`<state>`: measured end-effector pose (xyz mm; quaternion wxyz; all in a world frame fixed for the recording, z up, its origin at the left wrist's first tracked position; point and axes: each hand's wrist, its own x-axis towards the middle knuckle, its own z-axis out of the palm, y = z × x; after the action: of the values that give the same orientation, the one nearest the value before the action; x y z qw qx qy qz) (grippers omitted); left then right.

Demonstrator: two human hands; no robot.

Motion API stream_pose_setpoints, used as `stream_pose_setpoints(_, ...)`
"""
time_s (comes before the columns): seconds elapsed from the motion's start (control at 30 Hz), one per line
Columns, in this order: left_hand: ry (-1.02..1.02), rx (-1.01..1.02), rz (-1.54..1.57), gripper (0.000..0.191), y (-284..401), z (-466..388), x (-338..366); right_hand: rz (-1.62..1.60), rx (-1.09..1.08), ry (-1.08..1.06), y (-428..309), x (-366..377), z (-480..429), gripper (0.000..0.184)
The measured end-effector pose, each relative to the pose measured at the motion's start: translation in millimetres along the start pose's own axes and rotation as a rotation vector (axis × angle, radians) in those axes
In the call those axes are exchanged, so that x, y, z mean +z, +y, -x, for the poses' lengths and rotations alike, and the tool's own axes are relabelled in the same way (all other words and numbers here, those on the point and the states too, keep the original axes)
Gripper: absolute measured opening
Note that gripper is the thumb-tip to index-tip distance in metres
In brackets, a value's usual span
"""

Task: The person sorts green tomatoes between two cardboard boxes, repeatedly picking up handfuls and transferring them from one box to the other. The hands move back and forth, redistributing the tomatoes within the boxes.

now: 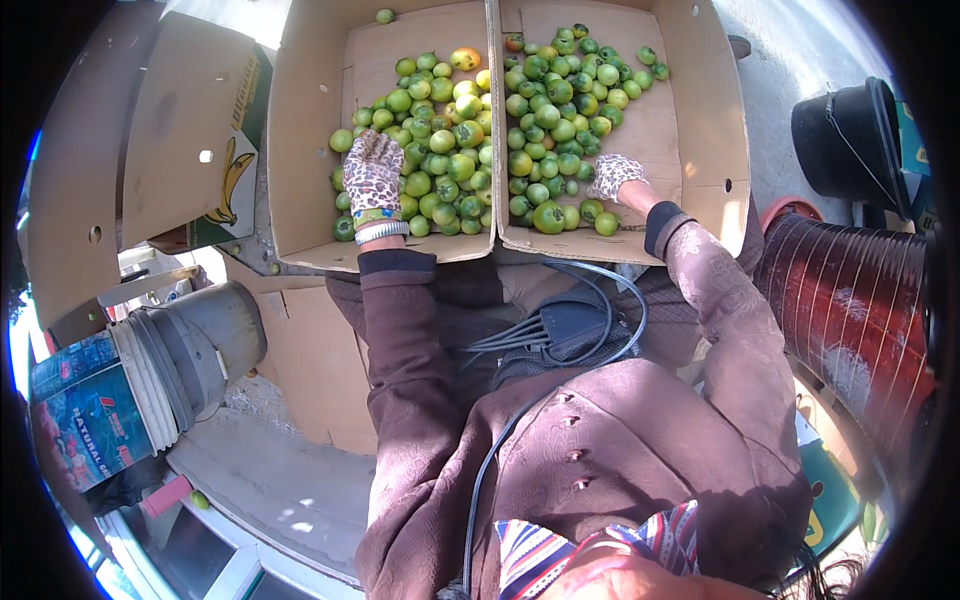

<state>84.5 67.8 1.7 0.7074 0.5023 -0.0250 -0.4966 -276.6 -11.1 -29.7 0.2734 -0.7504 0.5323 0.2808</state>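
Observation:
Two open cardboard boxes stand side by side before me. The left box [304,142] holds a heap of mostly green tomatoes [442,141], a few of them yellow or orange. Green tomatoes [547,116], some with dark blemishes, also lie in the right box [709,127]. My left hand [373,171], in a leopard-print glove, rests over the left edge of its heap; its fingertips reach among the fruit. In a matching glove, my right hand [615,177] is at the right side of the other heap with fingers bent. Whether either hand holds a tomato is hidden.
Left of me are a banana carton [236,176] and stacked plastic buckets [191,345] lying on their side. A black bucket [844,146] and a dark red ribbed container [844,300] stand at the right. A cable [517,420] runs across my front to a pouch.

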Motion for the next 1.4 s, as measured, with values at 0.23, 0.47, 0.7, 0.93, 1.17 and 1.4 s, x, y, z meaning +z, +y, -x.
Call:
stream_pose_setpoints(0.23, -0.52, -0.214, 0.067, 0.049, -1, 8, 21, -0.873, -0.101, 0.387, 26, -45, 1, 0.041)
stream_pose_setpoints(0.47, -0.897, -0.077, -0.396, 0.038, 17, 47, 54, -0.617, -0.626, 0.828, -122, -105, 65, 0.037)
stream_pose_setpoints(0.7, -0.508, 0.274, -0.488, 0.034, 9, 34, 35, -0.597, -0.783, 0.999, -141, -97, 73, 0.037)
stream_pose_setpoints(0.93, 0.104, 0.196, -1.789, 0.042, -7, 17, 25, -0.488, -0.334, 0.824, 7, -48, 30, 0.029)
stream_pose_setpoints(1.17, 0.156, 0.456, -1.746, 0.036, -10, -2, -18, -0.452, -0.218, 0.761, 34, -10, 14, 0.03)
stream_pose_setpoints(1.4, 0.082, -0.058, -0.338, 0.05, 6, -5, -1, -0.357, -0.139, 0.632, 45, -11, -2, 0.032)
